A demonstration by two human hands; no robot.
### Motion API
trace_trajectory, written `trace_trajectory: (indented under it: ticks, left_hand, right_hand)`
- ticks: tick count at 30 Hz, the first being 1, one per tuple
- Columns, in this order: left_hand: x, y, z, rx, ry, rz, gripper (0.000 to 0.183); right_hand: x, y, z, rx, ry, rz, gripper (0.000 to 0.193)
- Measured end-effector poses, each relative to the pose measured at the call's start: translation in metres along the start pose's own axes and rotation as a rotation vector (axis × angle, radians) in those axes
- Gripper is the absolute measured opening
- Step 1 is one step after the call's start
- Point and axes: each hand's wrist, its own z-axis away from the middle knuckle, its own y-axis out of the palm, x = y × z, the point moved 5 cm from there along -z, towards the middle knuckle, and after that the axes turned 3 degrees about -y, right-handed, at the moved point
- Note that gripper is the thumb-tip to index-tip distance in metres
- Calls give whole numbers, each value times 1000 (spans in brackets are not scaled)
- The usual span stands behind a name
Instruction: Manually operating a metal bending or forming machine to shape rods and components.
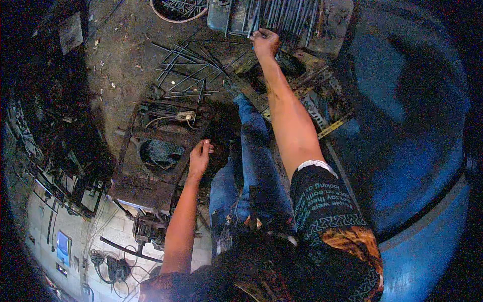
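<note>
My right hand (265,43) reaches far forward to a row of thin metal rods (289,15) lying side by side on a grey tray-like surface (217,17). Its fingers are pinched at the near end of one rod, though the fingertips are partly hidden. Bent at the elbow, my left arm holds my left hand (199,158) beside a dark, worn metal machine (146,194). That hand is loosely curled with its fingers apart, and nothing shows in it. A recess in the machine contains bluish-grey material (162,152).
Loose rods (186,63) lie scattered on the dirty floor (118,55). A round container (163,19) of short metal pieces stands at the far edge. A worn frame (334,128) and a large blue surface (402,166) are on my right; cables (113,267) hang at lower left.
</note>
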Motion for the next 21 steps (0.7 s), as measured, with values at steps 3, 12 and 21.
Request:
trace_trajectory:
  ticks: [3,12,21]
  left_hand:
    - [0,2,-2,5,13,-16,39]
    - [-14,8,4,-5,3,11,37]
    - [-3,10,-3,34,-8,12,37]
  right_hand:
    - [4,-7,-4,11,-10,10,17]
    - [16,-9,-6,-83,-201,335,20]
    - [-44,-81,-96,-451,-229,345,25]
